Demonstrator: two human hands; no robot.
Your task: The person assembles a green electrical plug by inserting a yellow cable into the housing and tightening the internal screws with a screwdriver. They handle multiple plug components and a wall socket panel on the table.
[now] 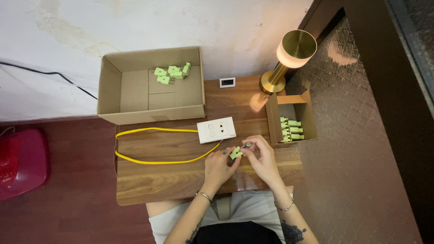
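While both my hands meet over near edge of brown wooden table [158, 180], left hand [220, 166] pinches small pale-green plastic connector block [236, 152]; right hand [263, 159] fingers grip small grey tool tip [248, 145] against it. Risk: small block slipping from pinch, dropping off table.

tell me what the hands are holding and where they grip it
Both hands, left hand and right hand, pinch a small green plug between fingertips; which part each grips is too small to tell.
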